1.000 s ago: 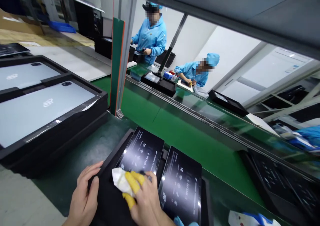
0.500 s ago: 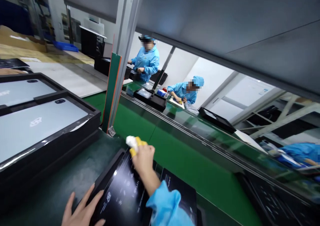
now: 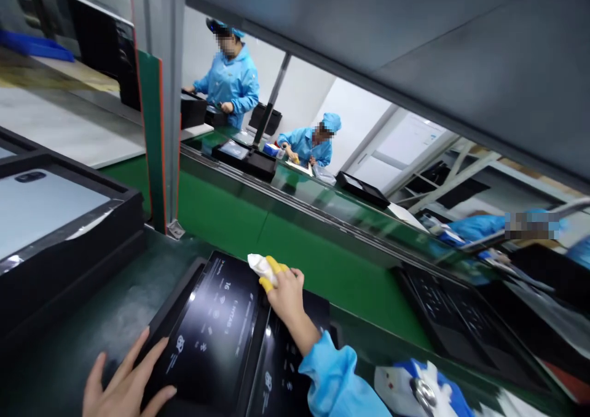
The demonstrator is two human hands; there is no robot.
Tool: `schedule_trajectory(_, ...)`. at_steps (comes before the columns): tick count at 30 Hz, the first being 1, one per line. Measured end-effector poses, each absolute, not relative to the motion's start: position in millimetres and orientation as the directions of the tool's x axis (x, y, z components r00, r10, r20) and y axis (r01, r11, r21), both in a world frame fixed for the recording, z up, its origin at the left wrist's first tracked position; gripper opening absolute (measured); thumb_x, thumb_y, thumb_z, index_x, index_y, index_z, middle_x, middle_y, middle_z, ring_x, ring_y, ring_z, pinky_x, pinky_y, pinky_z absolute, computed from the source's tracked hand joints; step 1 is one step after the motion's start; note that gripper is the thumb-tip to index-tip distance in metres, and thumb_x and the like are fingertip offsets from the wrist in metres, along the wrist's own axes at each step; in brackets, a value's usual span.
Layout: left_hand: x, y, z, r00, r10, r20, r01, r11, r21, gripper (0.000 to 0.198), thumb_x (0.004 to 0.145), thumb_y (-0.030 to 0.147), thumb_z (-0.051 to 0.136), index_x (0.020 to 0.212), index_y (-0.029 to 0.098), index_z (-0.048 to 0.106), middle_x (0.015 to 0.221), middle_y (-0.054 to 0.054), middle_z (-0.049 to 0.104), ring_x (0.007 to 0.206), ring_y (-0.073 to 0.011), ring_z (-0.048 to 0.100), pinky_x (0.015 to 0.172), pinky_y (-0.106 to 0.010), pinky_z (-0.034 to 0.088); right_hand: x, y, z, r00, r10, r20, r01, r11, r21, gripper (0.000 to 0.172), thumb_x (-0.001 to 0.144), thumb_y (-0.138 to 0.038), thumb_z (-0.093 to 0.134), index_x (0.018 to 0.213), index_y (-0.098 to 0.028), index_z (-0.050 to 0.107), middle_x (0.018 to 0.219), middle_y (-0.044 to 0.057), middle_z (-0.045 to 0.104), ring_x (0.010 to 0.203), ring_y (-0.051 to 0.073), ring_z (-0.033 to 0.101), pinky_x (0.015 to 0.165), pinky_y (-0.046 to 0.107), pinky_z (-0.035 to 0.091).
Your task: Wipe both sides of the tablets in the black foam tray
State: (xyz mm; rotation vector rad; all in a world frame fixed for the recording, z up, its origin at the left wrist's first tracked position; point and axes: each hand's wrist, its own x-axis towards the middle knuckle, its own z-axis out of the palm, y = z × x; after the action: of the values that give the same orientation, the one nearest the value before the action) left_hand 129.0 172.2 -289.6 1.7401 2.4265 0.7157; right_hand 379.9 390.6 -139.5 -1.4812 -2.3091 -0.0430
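My R hand (image 3: 286,291) pinches a crumpled white cloth (image 3: 258,263) betw. fingertips capped in yellow rubber cots (image 3: 273,268). The cloth is pressed on the far corner of the glossy black tablet (image 3: 209,328). Its screen is slick and mirror-like w/ small white icons, and it lies flat at bench centre. My L hand (image 3: 122,386) has its fingers spread, flat on the tablet's near left edge. A 2nd tablet (image 3: 276,374) sits just beside it, partly under my blue sleeve (image 3: 334,383). Both rest on the dull dark-green bench mat (image 3: 106,318). To the left is a matte black tray (image 3: 69,245) w/ a silver-backed unit. Beyond is a bright green conveyor belt (image 3: 286,245), an alu. post (image 3: 157,97), and 2 co-workers in blue coats (image 3: 233,82) across the line.
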Motion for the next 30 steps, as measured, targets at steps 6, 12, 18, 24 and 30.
schedule_trajectory(6,134,167,-268,-0.267,0.924,0.274,0.933,0.177,0.312,0.063,0.077,0.067,0.047,0.136,0.043,0.044,0.148,0.005,0.045,0.139,-0.0202,0.043,0.125,-0.059,0.013,384,256,-206,-0.528,0.550,0.647,0.600,0.781,-0.174,0.039,0.092,-0.033,0.056,0.131,-0.028,0.056,0.113,0.003,0.069,0.098,0.021,0.064,0.109,0.045,0.016)
schedule_trajectory(12,137,175,-248,-0.331,0.907,0.259,0.897,0.218,0.384,0.059,0.077,0.056,0.055,0.132,0.038,0.046,0.143,0.008,0.050,0.141,-0.0187,0.041,0.128,-0.053,0.006,371,204,-211,-0.364,0.486,0.795,0.580,0.786,-0.215,0.013,0.098,-0.037,0.054,0.103,-0.033,0.065,0.080,-0.010,0.071,0.063,0.013,0.061,0.107,0.034,0.021)
schedule_trajectory(18,134,171,-232,-0.354,0.923,0.152,0.844,0.245,0.477,0.058,0.083,0.060,0.045,0.135,0.034,0.043,0.147,0.004,0.047,0.147,-0.0163,0.034,0.130,-0.045,-0.001,392,263,-172,-0.400,0.715,0.574,0.696,0.644,-0.317,0.039,0.095,-0.027,0.060,0.133,-0.026,0.053,0.122,0.005,0.065,0.109,0.022,0.059,0.105,0.045,0.018)
schedule_trajectory(24,131,169,-232,-0.444,0.889,0.111,0.764,0.311,0.566,0.047,0.087,0.052,0.038,0.132,0.037,0.043,0.147,0.010,0.045,0.145,-0.0086,0.037,0.133,-0.034,-0.001,362,203,-203,-0.692,0.647,0.321,0.494,0.748,-0.443,0.052,0.085,-0.026,0.066,0.136,-0.028,0.054,0.122,0.009,0.064,0.106,0.029,0.058,0.110,0.058,0.012)
schedule_trajectory(30,127,162,-231,-0.474,0.849,0.232,0.741,0.242,0.626,0.045,0.084,0.055,0.039,0.126,0.040,0.048,0.139,0.012,0.053,0.135,-0.0097,0.049,0.134,-0.039,0.009,384,213,-150,-0.303,0.937,-0.172,0.002,-0.180,-0.984,0.065,0.071,-0.051,0.073,0.127,-0.022,0.060,0.119,0.010,0.065,0.104,0.031,0.061,0.091,0.045,0.047)
